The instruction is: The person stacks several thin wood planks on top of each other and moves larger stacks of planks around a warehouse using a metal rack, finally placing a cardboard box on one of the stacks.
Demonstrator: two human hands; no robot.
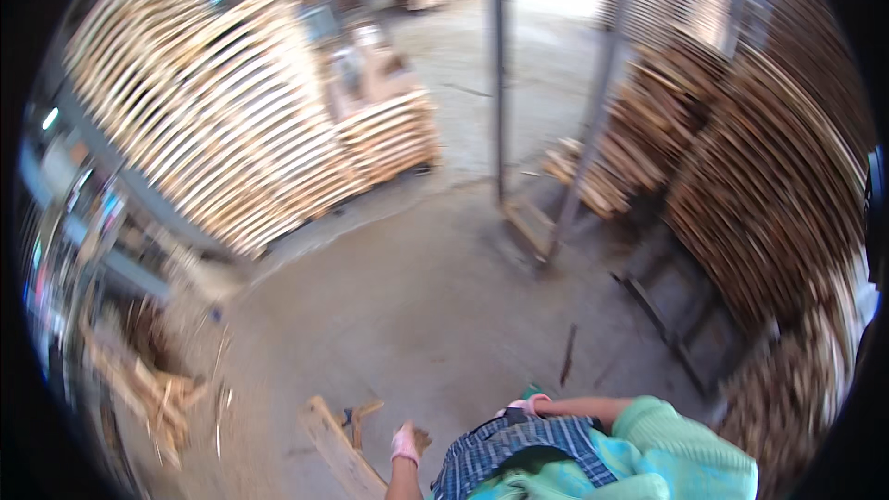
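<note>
My left hand (pixel 406 442) hangs low beside my body in a pale pink glove. A brownish patch shows at its fingers; blur hides whether this is the glove or something held. Just left of it is a light wooden board (pixel 341 449), with a short angled piece of wood (pixel 361 414) against its far side. My right hand (pixel 526 404), in a pink glove with some green on it, is in front of my waist by the blue plaid apron (pixel 519 442). Its fingers are mostly hidden.
Tall stacks of light boards (pixel 250 120) stand at the far left. Darker boards (pixel 769 185) are piled on the right. Metal posts (pixel 501 83) rise ahead from a floor frame. Scrap wood (pixel 162 398) lies at the left, and a dark bar (pixel 662 329) at the right.
</note>
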